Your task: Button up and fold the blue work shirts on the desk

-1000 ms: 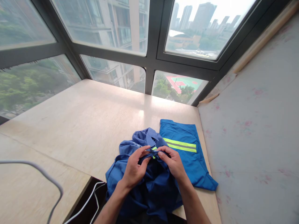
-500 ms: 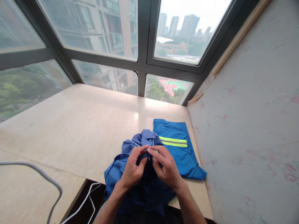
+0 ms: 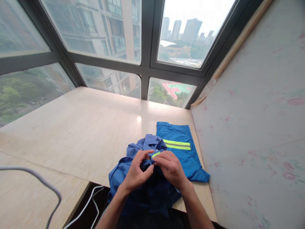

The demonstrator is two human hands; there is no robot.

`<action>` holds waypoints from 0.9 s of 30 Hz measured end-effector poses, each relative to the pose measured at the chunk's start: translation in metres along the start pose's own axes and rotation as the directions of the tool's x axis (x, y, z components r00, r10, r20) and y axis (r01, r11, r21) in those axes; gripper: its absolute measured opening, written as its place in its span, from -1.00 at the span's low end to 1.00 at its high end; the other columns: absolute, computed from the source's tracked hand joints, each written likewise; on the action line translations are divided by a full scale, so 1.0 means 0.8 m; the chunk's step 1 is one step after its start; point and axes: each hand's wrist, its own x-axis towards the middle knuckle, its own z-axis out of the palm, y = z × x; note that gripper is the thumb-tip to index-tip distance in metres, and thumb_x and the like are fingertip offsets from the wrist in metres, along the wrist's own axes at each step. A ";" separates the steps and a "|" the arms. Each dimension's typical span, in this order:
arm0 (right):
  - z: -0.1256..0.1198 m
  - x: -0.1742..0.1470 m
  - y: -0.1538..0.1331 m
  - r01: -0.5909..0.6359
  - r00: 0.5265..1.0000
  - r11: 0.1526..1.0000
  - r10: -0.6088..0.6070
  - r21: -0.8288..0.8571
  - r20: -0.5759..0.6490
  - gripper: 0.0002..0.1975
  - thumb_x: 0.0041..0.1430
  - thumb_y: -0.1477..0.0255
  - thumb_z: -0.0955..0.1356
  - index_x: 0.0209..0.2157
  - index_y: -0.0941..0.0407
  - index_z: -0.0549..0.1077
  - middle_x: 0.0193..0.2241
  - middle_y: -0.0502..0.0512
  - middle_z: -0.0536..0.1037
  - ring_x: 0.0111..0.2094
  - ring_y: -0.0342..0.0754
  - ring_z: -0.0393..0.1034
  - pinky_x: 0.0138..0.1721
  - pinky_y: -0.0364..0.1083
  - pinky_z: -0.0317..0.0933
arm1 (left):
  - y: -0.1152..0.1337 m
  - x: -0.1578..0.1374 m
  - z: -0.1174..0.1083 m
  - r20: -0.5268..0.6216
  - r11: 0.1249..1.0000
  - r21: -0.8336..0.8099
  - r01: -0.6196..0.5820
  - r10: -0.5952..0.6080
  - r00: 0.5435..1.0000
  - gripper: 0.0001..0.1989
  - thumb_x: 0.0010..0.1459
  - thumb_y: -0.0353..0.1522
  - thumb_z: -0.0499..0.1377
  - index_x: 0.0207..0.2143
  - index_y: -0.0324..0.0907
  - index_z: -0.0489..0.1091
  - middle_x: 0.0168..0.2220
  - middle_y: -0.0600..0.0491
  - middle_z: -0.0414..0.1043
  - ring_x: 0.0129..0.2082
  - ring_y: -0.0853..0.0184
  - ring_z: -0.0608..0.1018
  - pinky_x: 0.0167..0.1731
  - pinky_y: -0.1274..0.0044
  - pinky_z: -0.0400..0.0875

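Note:
A crumpled blue work jacket (image 3: 120, 173) lies bunched at the table's front edge, its lower part hanging toward me. The collar (image 3: 152, 139) points away from me. My left hand (image 3: 138, 170) curves around the bunched cloth, thumb and index fingertip apart with fabric between them. Fingers pinched together, my right hand (image 3: 170, 167) grips the jacket close to the left fingertips. A short yellow-green strip (image 3: 156, 155) shows between the hands. Whatever small part lies under the right fingertips is hidden. Folded blue work trousers (image 3: 176, 133) with a yellow-and-grey reflective band lie flat behind my right hand.
The pale table (image 3: 71, 133) reaches back to grey-framed windows (image 3: 144, 47). A flower-patterned wall (image 3: 250, 127) closes off the right side. At the front left, a grey cable (image 3: 45, 182) arches over the table, and white cables (image 3: 91, 197) hang in a dark gap.
My left thumb and index fingertip have spread apart. The right fingers have closed on the cloth, and more of the yellow-green strip shows. The jacket has shifted slightly.

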 end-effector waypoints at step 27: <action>0.014 -0.030 -0.004 -0.454 0.854 0.713 0.519 0.533 0.033 -0.79 0.29 0.27 0.33 -0.31 0.10 0.52 -0.39 0.01 0.51 -0.34 -0.09 0.40 -0.26 -0.16 0.29 | 0.006 -0.009 0.021 -0.047 0.894 0.399 -0.202 0.239 0.970 -0.73 0.33 -0.44 0.03 -0.03 -0.10 0.47 -0.17 -0.03 0.54 -0.19 0.23 0.48 -0.14 0.35 0.34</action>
